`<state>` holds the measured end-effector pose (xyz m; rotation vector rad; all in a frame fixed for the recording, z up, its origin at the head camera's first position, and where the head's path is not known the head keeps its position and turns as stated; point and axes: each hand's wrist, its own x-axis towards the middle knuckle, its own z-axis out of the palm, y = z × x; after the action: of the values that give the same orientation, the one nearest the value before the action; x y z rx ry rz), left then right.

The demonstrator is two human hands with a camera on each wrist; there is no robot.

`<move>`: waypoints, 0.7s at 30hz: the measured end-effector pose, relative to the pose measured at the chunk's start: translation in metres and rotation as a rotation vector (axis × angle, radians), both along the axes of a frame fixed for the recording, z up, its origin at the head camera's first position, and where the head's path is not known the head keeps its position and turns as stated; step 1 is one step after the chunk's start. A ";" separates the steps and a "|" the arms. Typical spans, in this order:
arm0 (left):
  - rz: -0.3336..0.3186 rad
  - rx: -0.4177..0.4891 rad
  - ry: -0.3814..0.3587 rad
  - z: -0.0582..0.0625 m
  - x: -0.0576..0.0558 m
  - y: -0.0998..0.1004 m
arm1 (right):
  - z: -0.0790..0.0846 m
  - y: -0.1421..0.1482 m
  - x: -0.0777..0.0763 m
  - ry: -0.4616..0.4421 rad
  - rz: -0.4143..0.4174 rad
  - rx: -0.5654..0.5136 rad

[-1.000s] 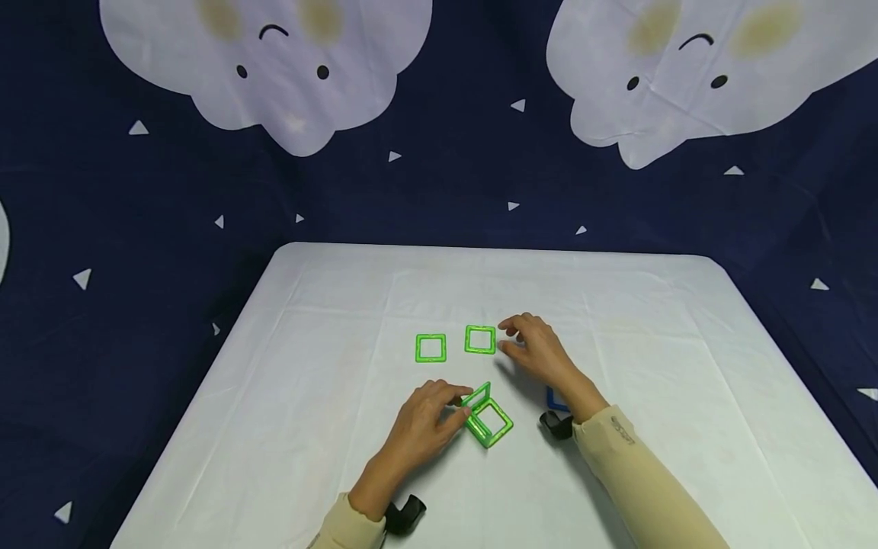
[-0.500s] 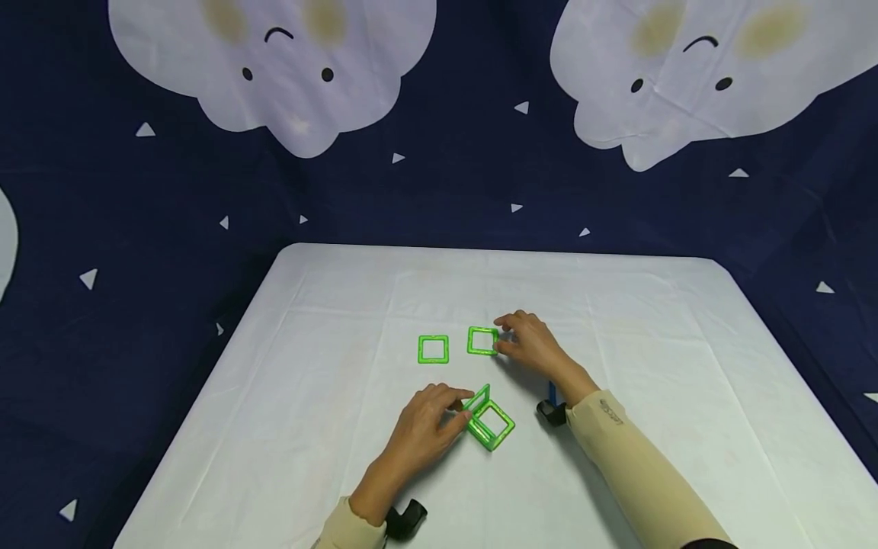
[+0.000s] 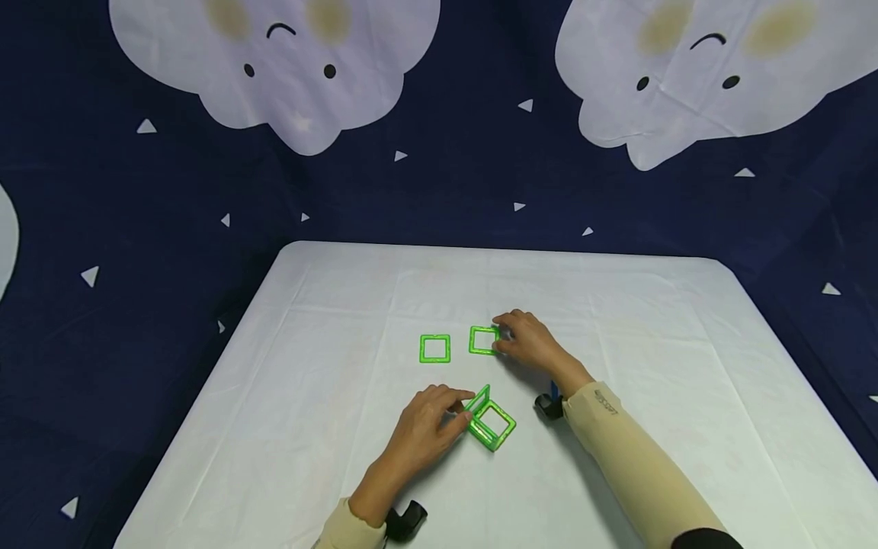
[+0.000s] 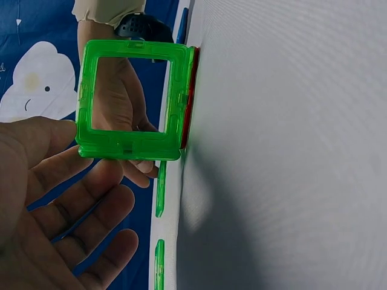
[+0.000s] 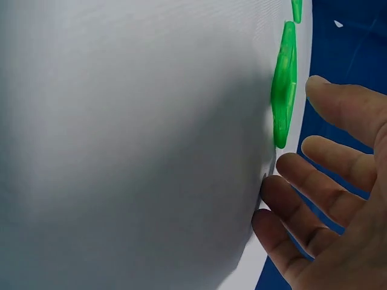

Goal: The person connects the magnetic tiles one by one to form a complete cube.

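My left hand [image 3: 427, 427] pinches a green square magnetic tile [image 4: 127, 145] at its edge, thumb and index finger at one corner in the left wrist view. That tile stands upright, joined to another green tile [image 3: 505, 437] lying flat on the table. A red strip [image 4: 190, 99] shows along the base in the left wrist view. My right hand [image 3: 531, 339], fingers spread and lightly bent, is at the right edge of a flat green magnetic tile [image 3: 483, 352]. In the right wrist view the thumb and fingertips stand beside this tile [image 5: 283, 90].
Left of it, a loose green tile [image 3: 435, 360] lies on the white table [image 3: 329, 366]. A blue piece [image 3: 555, 390] shows partly behind the right wrist. Black wrist devices [image 3: 406, 521] sit under both wrists. A dark blue backdrop [image 3: 453, 191] with clouds hangs behind the far table edge.
My right hand has moved slightly left, its fingertips reaching the right edge of the flat green tile. The left hand keeps its pinch and stays nearly in place.
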<state>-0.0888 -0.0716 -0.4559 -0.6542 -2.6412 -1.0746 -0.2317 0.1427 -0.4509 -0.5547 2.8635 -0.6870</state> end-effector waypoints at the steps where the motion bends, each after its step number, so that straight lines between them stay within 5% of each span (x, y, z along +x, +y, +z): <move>1: 0.000 -0.001 0.004 0.000 0.000 0.000 | 0.000 0.000 -0.001 -0.002 -0.004 0.000; 21: -0.005 0.001 -0.017 0.001 0.001 0.000 | -0.006 0.000 -0.007 0.003 -0.004 0.004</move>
<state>-0.0883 -0.0718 -0.4544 -0.6543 -2.6544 -1.0870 -0.2390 0.1430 -0.4572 -0.5493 2.8689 -0.6818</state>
